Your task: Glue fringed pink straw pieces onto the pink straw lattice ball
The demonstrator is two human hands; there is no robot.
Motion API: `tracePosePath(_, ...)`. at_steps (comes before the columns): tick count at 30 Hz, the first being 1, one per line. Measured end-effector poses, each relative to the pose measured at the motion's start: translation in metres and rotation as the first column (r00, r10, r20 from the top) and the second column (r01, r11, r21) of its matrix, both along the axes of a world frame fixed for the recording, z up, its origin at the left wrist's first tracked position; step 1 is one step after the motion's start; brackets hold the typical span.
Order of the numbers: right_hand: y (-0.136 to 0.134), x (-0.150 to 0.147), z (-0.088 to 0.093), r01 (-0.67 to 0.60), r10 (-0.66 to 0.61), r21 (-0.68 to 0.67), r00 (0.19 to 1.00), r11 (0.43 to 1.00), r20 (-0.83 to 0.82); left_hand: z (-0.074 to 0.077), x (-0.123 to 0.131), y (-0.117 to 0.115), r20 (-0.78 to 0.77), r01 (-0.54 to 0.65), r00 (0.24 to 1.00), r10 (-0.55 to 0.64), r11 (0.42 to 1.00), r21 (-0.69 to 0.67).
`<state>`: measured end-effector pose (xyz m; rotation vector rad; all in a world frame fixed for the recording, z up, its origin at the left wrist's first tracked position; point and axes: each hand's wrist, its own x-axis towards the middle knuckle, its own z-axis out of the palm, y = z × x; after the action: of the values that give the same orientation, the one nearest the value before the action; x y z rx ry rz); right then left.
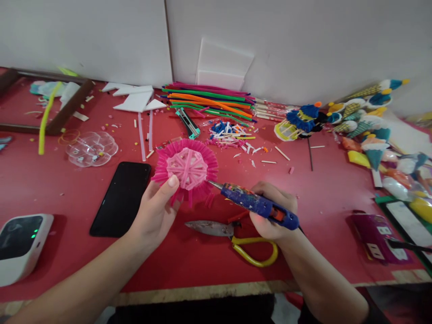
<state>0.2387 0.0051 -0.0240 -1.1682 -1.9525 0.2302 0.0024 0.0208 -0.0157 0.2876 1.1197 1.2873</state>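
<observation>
Between the thumb and fingers of my left hand (157, 209) is a round pink frilled craft piece (187, 168), with strips crossing over its pale pink middle. My right hand (275, 209) grips a blue glue gun (258, 202) smeared with paint or glue. The gun's metal nozzle points left and touches or nearly touches the right side of the pink middle. Below the gun lie scissors (216, 228) with yellow handles, partly hidden by my right hand. A black phone (121, 198) lies beside my left hand.
Pipe cleaners (209, 101), a utility knife (187, 122) and cut scraps (232, 132) lie toward the wall. A clear flower-shaped tray (92, 150) and white device (23, 247) are left. Small crafts (364, 112) and a purple power socket (380, 236) are right.
</observation>
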Motion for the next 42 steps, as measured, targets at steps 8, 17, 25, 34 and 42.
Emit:
tracePosePath(8, -0.0014, 0.0005, -0.0001, 0.007, -0.007, -0.019, 1.0, 1.0, -0.003, 0.0002, 0.0004, 0.0013, 0.017, -0.008, 1.0, 0.008, 1.0, 0.01)
tracePosePath(17, 0.0, 0.0002, 0.0005, 0.009, -0.009, -0.008, 1.0, 1.0, -0.008, 0.0011, 0.0004, 0.0023, 0.006, -0.036, 0.999, 0.036, 0.999, -0.016)
tracePosePath(25, 0.0001, 0.0005, 0.0002, 0.013, -0.013, 0.011, 1.0, 1.0, 0.001, -0.0004, -0.0004, 0.0022, 0.003, -0.034, 0.999, 0.034, 0.999, -0.004)
tracePosePath(34, 0.0003, 0.0004, 0.0008, 0.016, -0.016, 0.01, 1.0, 1.0, 0.004, 0.0056, 0.0009, 0.0026, 0.016, -0.06, 0.998, 0.06, 0.998, -0.019)
tracePosePath(42, -0.001, 0.0003, -0.0002, 0.028, -0.028, 0.0, 0.999, 1.0, -0.017, 0.0047, -0.0001, 0.0025, 0.018, -0.037, 0.999, 0.036, 0.999, 0.011)
